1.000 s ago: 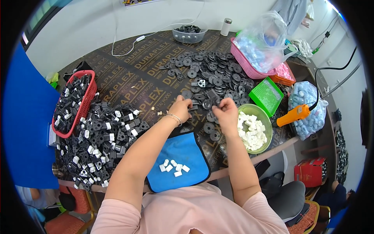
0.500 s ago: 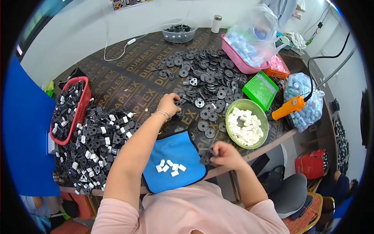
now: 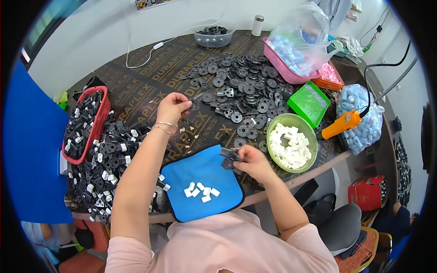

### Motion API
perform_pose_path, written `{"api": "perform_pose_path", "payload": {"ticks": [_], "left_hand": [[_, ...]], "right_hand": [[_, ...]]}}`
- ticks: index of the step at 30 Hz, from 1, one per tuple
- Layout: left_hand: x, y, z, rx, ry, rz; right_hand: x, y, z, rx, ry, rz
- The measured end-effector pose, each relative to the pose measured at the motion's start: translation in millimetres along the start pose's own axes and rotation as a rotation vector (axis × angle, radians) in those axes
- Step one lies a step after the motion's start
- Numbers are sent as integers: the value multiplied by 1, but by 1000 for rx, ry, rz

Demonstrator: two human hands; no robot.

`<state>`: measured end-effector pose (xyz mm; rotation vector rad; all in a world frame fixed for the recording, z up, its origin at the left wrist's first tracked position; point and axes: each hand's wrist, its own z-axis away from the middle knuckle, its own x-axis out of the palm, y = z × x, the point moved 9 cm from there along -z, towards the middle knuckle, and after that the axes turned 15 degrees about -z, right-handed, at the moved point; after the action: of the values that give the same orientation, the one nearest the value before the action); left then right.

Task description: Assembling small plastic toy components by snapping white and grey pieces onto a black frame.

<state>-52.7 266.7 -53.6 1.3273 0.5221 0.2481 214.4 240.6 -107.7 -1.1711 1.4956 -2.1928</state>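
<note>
My left hand [image 3: 174,108] reaches over the middle of the table, fingers pinched on a thin black plastic part [image 3: 194,104] beside the pile of round black parts [image 3: 248,77]. Just above the right corner of a blue mat [image 3: 207,161], my right hand [image 3: 255,164] grips black plastic pieces [image 3: 229,157]; how many is hard to make out. Several small white caps [image 3: 206,191] lie on the mat. To the right of that hand stands a light green bowl [image 3: 292,169] of white pieces [image 3: 291,145].
Black parts with white caps [image 3: 107,175] are heaped at left, beside a filled red basket [image 3: 101,119]. An orange tool [image 3: 341,125] on a black cable, a green tray [image 3: 309,103], a pink basket [image 3: 284,68] and a bag of blue pieces [image 3: 359,127] stand right.
My left hand has drawn back to the left from the pile with a black part. My right hand has risen slightly to the left, toward the mat, still holding black pieces.
</note>
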Motion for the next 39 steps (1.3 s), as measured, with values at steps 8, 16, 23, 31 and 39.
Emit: {"api": "perform_pose_path", "payload": {"ticks": [8, 16, 23, 31, 39], "left_hand": [[45, -6, 53, -78, -281, 260], [78, -26, 99, -142, -567, 103], [97, -56, 125, 22, -717, -317], [50, -2, 98, 462, -335, -1021], [42, -39, 95, 344, -283, -1230]], "right_hand": [[-35, 10, 45, 136, 73, 314], [-28, 10, 43, 161, 69, 275], [0, 11, 43, 187, -208, 453], [29, -14, 45, 0, -375, 718], [22, -44, -5, -262, -80, 956]]}}
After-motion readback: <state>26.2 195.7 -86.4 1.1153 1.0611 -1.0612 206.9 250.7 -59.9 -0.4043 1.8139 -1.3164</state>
